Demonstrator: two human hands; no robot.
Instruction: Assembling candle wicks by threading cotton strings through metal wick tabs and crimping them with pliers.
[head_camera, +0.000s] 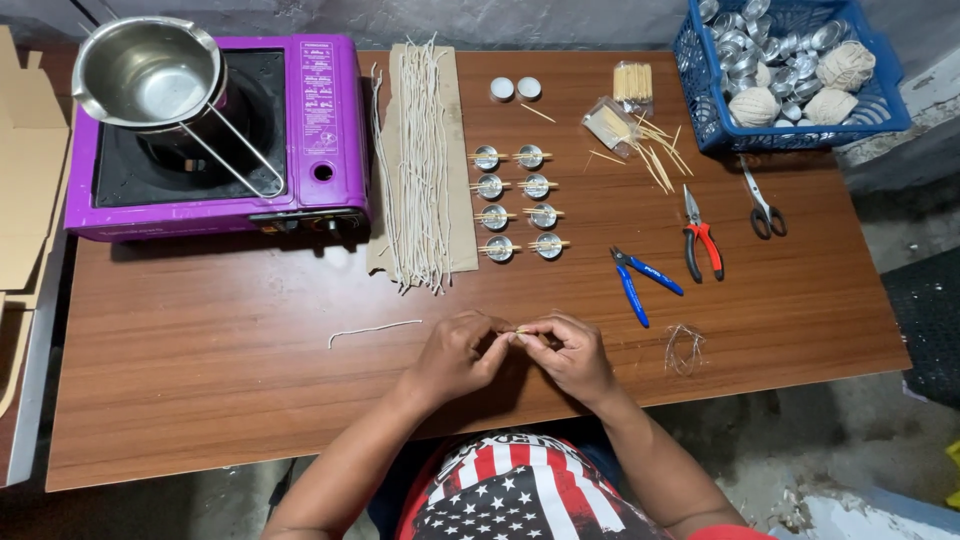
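My left hand (455, 355) and my right hand (572, 356) meet at the near middle of the wooden table (250, 400). Their fingertips pinch a thin wooden stick (522, 331) between them; what else is held there is too small to tell. A loose white wick (374, 330) lies on the table left of my left hand. Beyond the hands stand two columns of small metal cups (517, 202), each with sticks laid across it. Two white filled cups (514, 88) sit farther back.
A purple portable stove (320, 120) with a steel pouring pot (145, 72) stands far left. Wicks lie on cardboard (424, 160). Blue pliers (640, 280), red pliers (702, 240), scissors (764, 205), loose sticks (645, 140), wire scraps (686, 348), and a blue basket (790, 70) are right.
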